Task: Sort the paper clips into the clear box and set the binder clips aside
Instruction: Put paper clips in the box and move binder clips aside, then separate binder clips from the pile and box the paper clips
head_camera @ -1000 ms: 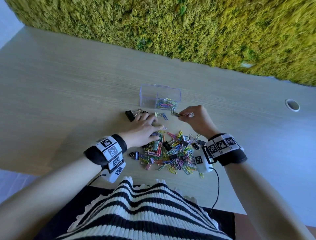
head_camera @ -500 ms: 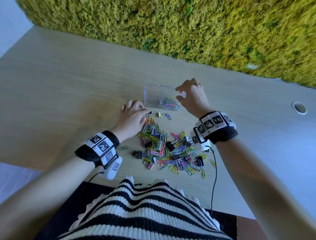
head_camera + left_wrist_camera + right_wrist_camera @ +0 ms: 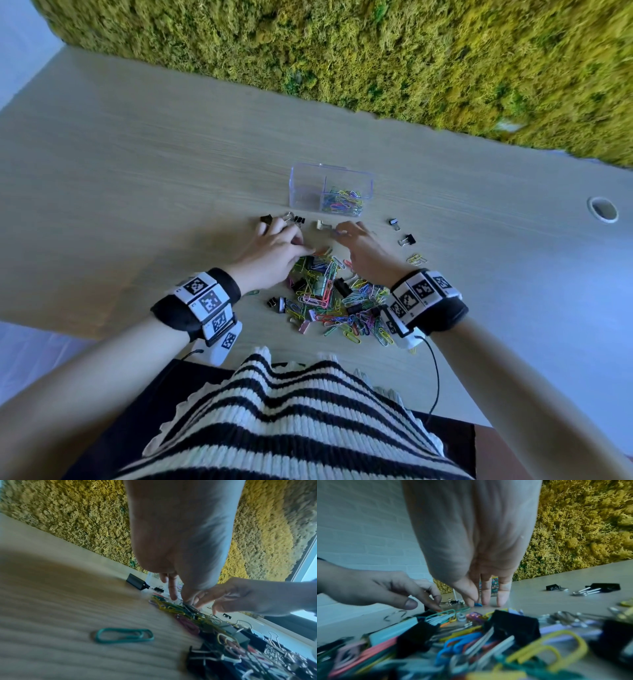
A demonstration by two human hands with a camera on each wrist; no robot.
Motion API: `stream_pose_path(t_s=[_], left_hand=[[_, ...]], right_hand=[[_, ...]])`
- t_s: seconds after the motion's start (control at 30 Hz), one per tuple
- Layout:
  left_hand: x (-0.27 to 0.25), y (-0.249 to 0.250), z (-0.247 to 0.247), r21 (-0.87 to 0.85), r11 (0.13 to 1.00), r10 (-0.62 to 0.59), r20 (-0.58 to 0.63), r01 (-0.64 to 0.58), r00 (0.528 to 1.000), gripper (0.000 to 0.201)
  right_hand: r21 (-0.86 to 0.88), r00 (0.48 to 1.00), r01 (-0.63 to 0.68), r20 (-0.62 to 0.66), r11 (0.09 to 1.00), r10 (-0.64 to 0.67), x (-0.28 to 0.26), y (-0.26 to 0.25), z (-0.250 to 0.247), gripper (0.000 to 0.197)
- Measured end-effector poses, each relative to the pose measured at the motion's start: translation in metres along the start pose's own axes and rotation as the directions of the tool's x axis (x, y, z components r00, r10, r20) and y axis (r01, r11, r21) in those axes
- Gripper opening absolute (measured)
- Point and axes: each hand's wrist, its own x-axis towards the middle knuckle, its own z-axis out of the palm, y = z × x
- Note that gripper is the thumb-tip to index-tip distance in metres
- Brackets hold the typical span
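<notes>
- The clear box [image 3: 330, 186] stands on the light wooden desk [image 3: 137, 164], beyond both hands, with a heap of coloured paper clips [image 3: 342, 202] lying in its right end.
- Between the person and the box lies the mixed pile [image 3: 337, 301]: coloured paper clips tangled with black binder clips and a few pastel ones.
- The left hand [image 3: 274, 255] reaches over the far left edge of the pile, fingers curled downward, with the fingertips down among the clips; what they hold, if anything, I cannot tell.
- The right hand [image 3: 364, 251] is just beside it at the far edge of the pile. In the right wrist view its fingers [image 3: 485, 595] point straight down to the desk, and thumb and forefinger close on a small blue paper clip [image 3: 478, 604] lying there.
- Just past the left hand's knuckles sit a few black binder clips [image 3: 294, 219], close to the near left corner of the box.
- A pale binder clip [image 3: 321, 224] lies between the two hands and the box.
- Two more black binder clips [image 3: 401, 231] lie apart on the desk to the right of the box, and a yellow paper clip [image 3: 415, 259] lies nearer the right wrist.
- A lone green paper clip [image 3: 124, 635] lies left of the pile, near the left wrist.
- A wall of yellow-green moss [image 3: 376, 51] runs along the far edge of the desk.
</notes>
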Motion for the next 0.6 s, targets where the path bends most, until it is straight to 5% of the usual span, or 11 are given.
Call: stream_pose_path(t_s=[0.2, 0.4, 0.6], left_hand=[[0.004, -0.001, -0.005, -0.129, 0.992, -0.024, -0.115, 0.009, 0.993, 0.032], [0.006, 0.005, -0.009, -0.073, 0.997, 0.008, -0.039, -0.011, 0.999, 0.028], [0.008, 0.007, -0.011, -0.029, 1.0, -0.004, -0.018, 0.003, 1.0, 0.035]], right_hand=[[0.088, 0.997, 0.039, -0.07, 0.995, -0.033, -0.036, -0.006, -0.005, 0.032], [-0.115, 0.998, -0.008, 0.061, 0.993, 0.015, -0.048, -0.023, -0.011, 0.035], [-0.072, 0.998, -0.034, 0.044, 0.997, 0.037, -0.046, -0.021, -0.008, 0.017]])
